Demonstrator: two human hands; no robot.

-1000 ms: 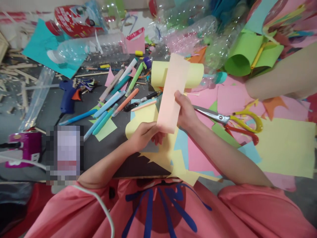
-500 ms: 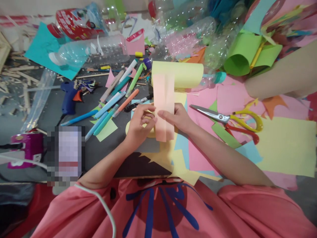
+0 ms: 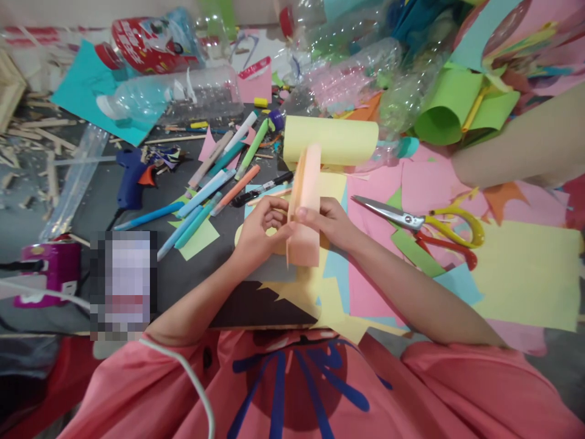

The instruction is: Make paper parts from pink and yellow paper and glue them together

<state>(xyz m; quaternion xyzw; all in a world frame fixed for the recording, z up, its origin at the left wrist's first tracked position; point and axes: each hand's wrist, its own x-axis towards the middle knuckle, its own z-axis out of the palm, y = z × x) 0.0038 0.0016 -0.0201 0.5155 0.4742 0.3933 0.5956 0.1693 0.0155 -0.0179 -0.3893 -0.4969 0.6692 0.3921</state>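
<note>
I'm pinching the pink paper strip (image 3: pixel 309 189) with my left hand (image 3: pixel 258 231) and right hand (image 3: pixel 338 224) above the table (image 3: pixel 194 277), near the yellow roll (image 3: pixel 333 139). Strip's bending lengthwise, layers partly apart; remaining work isn't showing.

Left hand (image 3: pixel 270 228) and right hand (image 3: pixel 326 221) close together, fingers bent, forearms angled inward.

Ahead of you, a pale wall (image 3: pixel 91 12) runs past your dark grey desk's (image 3: pixel 171 183) far edge; grey floor (image 3: pixel 564 356) shows by its near right corner.
</note>
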